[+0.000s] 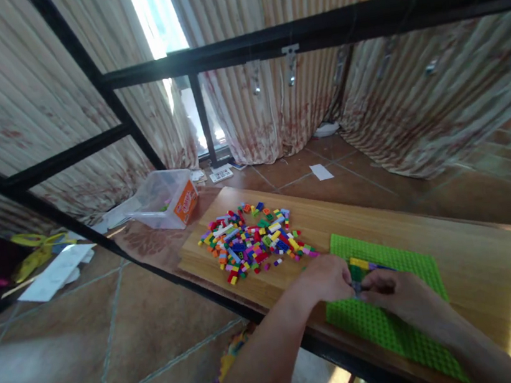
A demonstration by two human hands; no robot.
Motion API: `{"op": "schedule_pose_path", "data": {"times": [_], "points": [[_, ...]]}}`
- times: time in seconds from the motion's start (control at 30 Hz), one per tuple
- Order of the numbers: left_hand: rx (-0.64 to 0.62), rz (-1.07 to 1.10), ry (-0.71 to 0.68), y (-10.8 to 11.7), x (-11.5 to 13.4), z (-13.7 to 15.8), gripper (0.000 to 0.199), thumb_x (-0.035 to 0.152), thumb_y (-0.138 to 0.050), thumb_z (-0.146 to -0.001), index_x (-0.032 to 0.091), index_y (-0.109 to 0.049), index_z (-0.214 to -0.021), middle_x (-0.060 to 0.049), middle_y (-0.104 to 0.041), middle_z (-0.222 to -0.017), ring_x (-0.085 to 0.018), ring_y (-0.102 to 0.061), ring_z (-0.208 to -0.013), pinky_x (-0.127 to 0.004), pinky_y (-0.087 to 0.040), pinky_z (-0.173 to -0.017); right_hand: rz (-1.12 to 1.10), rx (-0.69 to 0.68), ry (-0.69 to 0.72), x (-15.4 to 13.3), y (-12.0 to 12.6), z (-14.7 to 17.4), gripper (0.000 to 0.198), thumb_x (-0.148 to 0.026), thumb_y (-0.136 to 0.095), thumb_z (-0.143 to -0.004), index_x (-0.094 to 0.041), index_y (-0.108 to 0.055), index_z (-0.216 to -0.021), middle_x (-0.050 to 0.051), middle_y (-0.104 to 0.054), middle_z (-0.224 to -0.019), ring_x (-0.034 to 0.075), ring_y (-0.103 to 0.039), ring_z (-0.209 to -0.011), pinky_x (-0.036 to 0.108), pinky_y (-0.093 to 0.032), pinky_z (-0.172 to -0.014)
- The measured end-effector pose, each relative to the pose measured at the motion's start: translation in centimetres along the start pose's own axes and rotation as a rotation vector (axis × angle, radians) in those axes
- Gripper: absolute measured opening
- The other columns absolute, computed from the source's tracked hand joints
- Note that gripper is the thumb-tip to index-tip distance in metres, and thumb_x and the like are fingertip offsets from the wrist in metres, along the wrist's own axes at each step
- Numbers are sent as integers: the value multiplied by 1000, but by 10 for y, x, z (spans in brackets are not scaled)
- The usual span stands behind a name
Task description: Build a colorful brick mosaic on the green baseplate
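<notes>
A bright green studded baseplate [416, 267] lies on the wooden board. On it, toward its left side, sit joined toy bricks, with a yellow brick [359, 262] and a dark green brick [355, 273] showing. My left hand [327, 276] is over the plate's left edge, its fingers curled and closed. From the right, my right hand [400, 292] meets it, thumb and fingers pinched together. Between the fingertips of both hands is a small greyish brick [357, 288], partly hidden by the fingers. Some of the joined bricks are covered by my right hand.
A pile of loose multicoloured bricks [257, 241] spreads over the left of the wooden board [304, 201]. Beyond it stands a clear plastic bin [155, 198] with an orange label. A black metal frame [227, 50] crosses ahead, before the curtains [245, 111].
</notes>
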State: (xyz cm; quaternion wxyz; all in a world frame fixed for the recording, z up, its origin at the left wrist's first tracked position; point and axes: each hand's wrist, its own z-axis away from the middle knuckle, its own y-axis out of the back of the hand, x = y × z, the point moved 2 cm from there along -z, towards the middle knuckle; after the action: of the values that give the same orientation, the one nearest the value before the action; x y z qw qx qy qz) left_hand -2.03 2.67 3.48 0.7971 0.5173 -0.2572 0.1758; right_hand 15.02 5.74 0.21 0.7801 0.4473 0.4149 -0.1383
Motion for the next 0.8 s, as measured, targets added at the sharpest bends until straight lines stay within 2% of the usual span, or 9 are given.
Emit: {"op": "schedule_pose_path", "data": {"times": [0.13, 0.33, 0.6, 0.8], "points": [[-10, -29, -21, -4, -4, -3, 26, 35, -73, -70, 19, -77, -90, -7, -77, -89, -20, -70, -83, -25, -51, -69, 23, -1, 9, 3, 0, -2, 23, -45, -68, -68, -22, -72, -72, 4, -73, -73, 20, -65, -66, 28, -45, -56], [-29, -61, -32, -6, -2, -3, 28, 35, -71, -71, 18, -77, -92, -10, -76, -91, -23, -70, -85, -27, -51, -68, 5, -45, -28, 10, 0, -8, 23, -43, -73, -59, -22, -71, -70, 2, -69, -61, 21, -65, -58, 29, -48, -54], [14, -77, 5, -8, 0, -3, 29, 34, -69, -73, 18, -76, -97, -12, -75, -96, -26, -70, -93, -30, -53, -72, 32, 39, -12, 18, -3, -5, 27, -46, -70, -65, -22, -72, -77, 4, -75, -73, 24, -71, -71, 31, -52, -61], [122, 5, -21, -9, -2, -2, 28, 30, -62, -77, 21, -72, -101, -7, -75, -100, -23, -68, -96, -29, -53, -75, 106, 193, -4, 25, 4, -9, 30, -51, -71, -64, -26, -73, -81, 6, -77, -78, 29, -73, -74, 34, -54, -60]]}}
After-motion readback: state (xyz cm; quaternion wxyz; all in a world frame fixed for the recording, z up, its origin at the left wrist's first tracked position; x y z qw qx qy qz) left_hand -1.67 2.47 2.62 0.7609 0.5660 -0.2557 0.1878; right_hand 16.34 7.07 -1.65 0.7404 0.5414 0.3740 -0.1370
